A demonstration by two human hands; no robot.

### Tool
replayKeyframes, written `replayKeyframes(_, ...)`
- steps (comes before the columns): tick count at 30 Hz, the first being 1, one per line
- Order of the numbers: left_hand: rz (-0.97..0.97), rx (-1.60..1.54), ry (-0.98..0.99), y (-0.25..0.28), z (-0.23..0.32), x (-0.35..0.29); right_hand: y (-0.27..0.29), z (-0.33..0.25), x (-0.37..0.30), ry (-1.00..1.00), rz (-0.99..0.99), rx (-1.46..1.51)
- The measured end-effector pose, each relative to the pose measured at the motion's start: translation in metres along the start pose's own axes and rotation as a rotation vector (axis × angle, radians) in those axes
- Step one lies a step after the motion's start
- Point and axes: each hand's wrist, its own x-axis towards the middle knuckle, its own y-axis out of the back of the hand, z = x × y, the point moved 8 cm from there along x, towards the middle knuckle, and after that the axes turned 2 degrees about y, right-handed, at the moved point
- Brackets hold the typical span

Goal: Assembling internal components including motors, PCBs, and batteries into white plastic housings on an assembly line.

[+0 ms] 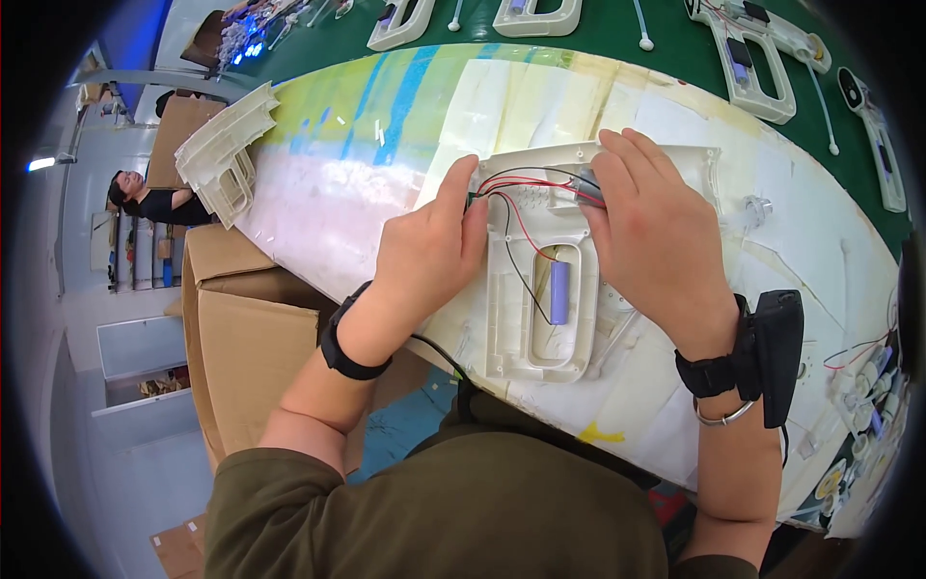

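A white plastic housing half, open side up, lies on the work surface before me. A purple cylindrical battery sits in its handle, with red and black wires running up from it. My left hand is closed at the housing's upper left edge, thumb and index finger pinching a small dark green board where the wires meet. My right hand curls over the upper right of the housing, gripping a grey cylindrical motor; its fingers partly hide the motor and the compartment beneath.
Stacked white shells stand at the table's left edge beside an open cardboard box. Along the far green surface lie several similar housings and white rods. Wired parts crowd the right edge. Another person is at the far left.
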Motion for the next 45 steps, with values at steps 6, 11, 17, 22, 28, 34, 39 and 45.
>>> replayKeyframes(6, 0.108, -0.069, 0.118, 0.001, -0.007, -0.008, -0.003, -0.002, 0.001, 0.005, -0.028, 0.033)
replayKeyframes(11, 0.092, -0.010, 0.088, -0.004, -0.004, -0.008, -0.003, -0.001, 0.000, 0.005, -0.016, 0.023)
replayKeyframes(17, -0.002, -0.200, 0.136, -0.008, -0.020, 0.001, -0.004, -0.001, 0.003, -0.007, -0.068, 0.026)
replayKeyframes(22, -0.046, -0.311, 0.105, -0.018, -0.020, 0.011, -0.001, -0.001, 0.003, -0.041, -0.060, -0.019)
replayKeyframes(28, -0.050, -0.257, 0.140, -0.015, -0.023, 0.016, 0.008, 0.005, 0.002, -0.042, -0.106, 0.008)
replayKeyframes(34, 0.106, -0.424, -0.050, 0.045, 0.000, 0.022, 0.105, 0.037, -0.017, -0.235, 0.058, 0.243)
replayKeyframes(39, 0.033, -0.418, -0.534, 0.042, 0.084, 0.048, 0.069, 0.053, -0.082, -0.271, 0.029, 0.049)
replayKeyframes(45, 0.040, -0.368, -0.566, 0.046, 0.094, 0.046, 0.078, 0.018, -0.087, -0.183, 0.176, -0.225)
